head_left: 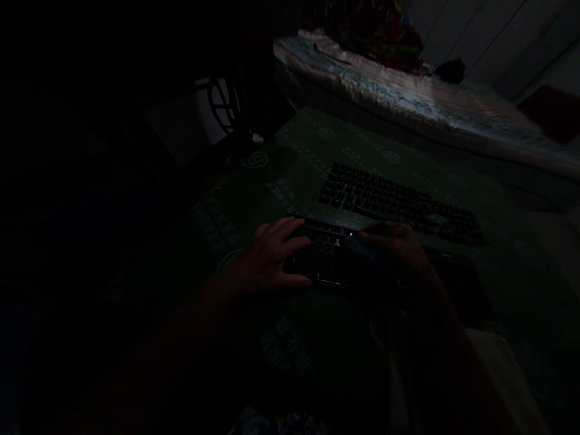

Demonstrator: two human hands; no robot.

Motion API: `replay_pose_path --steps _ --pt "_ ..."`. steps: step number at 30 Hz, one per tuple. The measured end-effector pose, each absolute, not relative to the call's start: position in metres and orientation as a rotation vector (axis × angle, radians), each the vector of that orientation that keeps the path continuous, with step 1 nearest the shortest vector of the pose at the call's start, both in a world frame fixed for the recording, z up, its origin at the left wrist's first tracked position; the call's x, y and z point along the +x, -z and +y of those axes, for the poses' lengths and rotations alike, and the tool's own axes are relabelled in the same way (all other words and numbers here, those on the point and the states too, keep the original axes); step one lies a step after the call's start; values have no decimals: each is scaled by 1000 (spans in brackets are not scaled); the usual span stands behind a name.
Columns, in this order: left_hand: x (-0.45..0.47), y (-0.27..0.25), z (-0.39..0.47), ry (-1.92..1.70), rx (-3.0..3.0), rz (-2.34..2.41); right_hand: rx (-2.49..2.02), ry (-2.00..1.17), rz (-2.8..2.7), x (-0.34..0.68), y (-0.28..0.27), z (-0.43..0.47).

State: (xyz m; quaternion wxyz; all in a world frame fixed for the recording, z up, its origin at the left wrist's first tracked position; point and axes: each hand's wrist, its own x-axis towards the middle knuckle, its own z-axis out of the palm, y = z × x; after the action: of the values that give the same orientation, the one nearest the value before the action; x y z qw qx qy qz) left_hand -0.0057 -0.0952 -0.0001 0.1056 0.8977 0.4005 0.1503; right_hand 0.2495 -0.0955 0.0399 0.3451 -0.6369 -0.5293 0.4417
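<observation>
A dark keyboard base (319,251) lies across the green sheet, with small round shapes on its face. My left hand (272,254) rests over the left end of this base, its fingers spread apart and touching it. Above the base's middle, my right hand (399,244) is closed around a dark bluish object (365,251). The dim light hides what kind of object it is and whether it touches the base. Just beyond both hands lies a black panel of keyboard keys (394,199), apart from the base.
Pale printed writing and globe marks cover the green sheet (290,163). Behind it stands a raised surface with a light patterned cover (408,103), bearing dark red cloth (380,36). A spoked wheel (222,106) stands at the left. A pale cloth-like thing (502,368) is at lower right.
</observation>
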Motion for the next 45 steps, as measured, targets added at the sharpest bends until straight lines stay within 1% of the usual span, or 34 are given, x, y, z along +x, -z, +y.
replay_pose_path --steps 6,14,19,24,29,36,45 --pt "-5 -1 -95 -432 2640 1191 -1682 -1211 -1355 235 -37 -97" --pt "-5 -1 -95 -424 2637 1190 -1662 -1152 -1358 231 -37 -98" --pt "-5 -2 -95 -417 2620 1192 -1741 -1207 -1303 230 -37 -98" --pt "-6 -3 -95 -417 2626 1191 -1752 -1169 -1251 229 -38 -98" --pt "-6 0 -95 -436 2637 1184 -1744 -1289 -1301 231 -40 -99" --pt "-6 0 -95 -431 2637 1184 -1678 -1123 -1214 230 -37 -97" --pt "-5 -3 -96 -421 2629 1187 -1614 -1235 -1191 218 -29 -99"
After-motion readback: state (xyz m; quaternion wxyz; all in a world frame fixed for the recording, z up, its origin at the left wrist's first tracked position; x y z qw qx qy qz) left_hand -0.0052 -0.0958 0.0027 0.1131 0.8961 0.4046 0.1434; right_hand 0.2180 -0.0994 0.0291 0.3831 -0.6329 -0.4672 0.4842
